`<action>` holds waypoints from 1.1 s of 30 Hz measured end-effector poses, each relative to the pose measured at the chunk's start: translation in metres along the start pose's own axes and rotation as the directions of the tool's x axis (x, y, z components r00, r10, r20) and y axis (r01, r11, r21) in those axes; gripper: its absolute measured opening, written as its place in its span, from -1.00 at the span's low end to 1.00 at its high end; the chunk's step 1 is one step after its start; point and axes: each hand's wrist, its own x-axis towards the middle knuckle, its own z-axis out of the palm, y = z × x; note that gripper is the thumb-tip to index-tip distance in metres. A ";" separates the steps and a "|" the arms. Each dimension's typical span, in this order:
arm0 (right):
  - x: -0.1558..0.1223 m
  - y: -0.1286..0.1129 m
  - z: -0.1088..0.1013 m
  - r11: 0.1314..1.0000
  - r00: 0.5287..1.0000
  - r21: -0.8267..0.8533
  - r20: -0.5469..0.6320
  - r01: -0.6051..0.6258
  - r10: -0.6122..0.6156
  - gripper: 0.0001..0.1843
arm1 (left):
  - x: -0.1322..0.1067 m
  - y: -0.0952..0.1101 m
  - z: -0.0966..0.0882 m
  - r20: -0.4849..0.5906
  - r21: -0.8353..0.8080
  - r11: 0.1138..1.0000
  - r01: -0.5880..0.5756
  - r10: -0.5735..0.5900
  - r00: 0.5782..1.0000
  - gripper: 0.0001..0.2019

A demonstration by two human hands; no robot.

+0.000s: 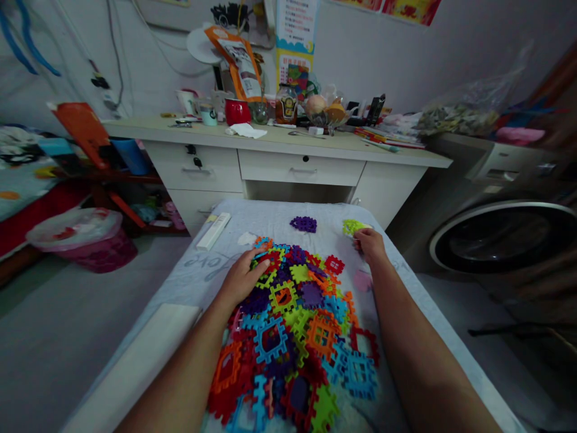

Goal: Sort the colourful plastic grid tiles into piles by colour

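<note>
A heap of colourful interlocking plastic tiles [293,325] lies on a cloth-covered table [198,270]. My left hand [241,278] rests palm down on the heap's far left edge, fingers stretched over red and green tiles. My right hand [369,243] is curled at the far right, its fingers closed on a lime-green tile piece [351,227]. A purple tile piece [303,224] lies apart beyond the heap. A pink piece [362,280] sits beside my right wrist.
A white bar-shaped object [213,231] lies at the table's far left. Beyond stands a cluttered white desk [279,157] with drawers. A washing machine [500,234] is at right, a lined pink bin [83,237] on the floor at left.
</note>
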 end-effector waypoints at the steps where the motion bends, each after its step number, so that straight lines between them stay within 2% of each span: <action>1: 0.001 0.003 -0.001 1.000 1.000 0.010 -0.019 -0.008 0.008 -0.84 | 0.000 0.000 0.000 0.004 0.002 1.000 0.000 0.000 1.000 -0.51; 9: 0.008 0.012 0.001 0.996 0.993 0.084 -0.109 -0.036 0.045 -0.86 | -0.001 0.001 0.000 -0.007 0.002 1.000 0.004 -0.004 1.000 -0.51; 17: 0.012 0.013 0.004 0.991 0.994 0.131 -0.107 -0.025 0.039 -0.77 | 0.000 0.001 0.000 -0.011 0.007 1.000 0.005 -0.005 1.000 -0.52; 26: 0.007 0.009 0.005 0.997 0.995 0.072 -0.100 0.009 -0.002 -0.81 | -0.001 0.002 0.000 -0.003 0.019 1.000 0.009 -0.009 1.000 -0.51; 29: 0.000 -0.001 0.007 0.998 0.999 0.028 -0.013 0.048 -0.048 -0.80 | -0.001 0.002 0.000 -0.003 0.008 1.000 0.003 -0.003 1.000 -0.51; 31: -0.007 -0.010 0.010 0.997 0.988 0.008 0.133 0.077 -0.077 -0.79 | -0.001 0.003 -0.001 0.001 -0.003 1.000 -0.003 0.003 1.000 -0.52; 33: -0.015 -0.018 0.015 0.995 0.941 -0.011 0.326 0.099 -0.090 -0.78 | -0.001 0.003 -0.001 0.005 -0.009 1.000 -0.008 0.008 1.000 -0.52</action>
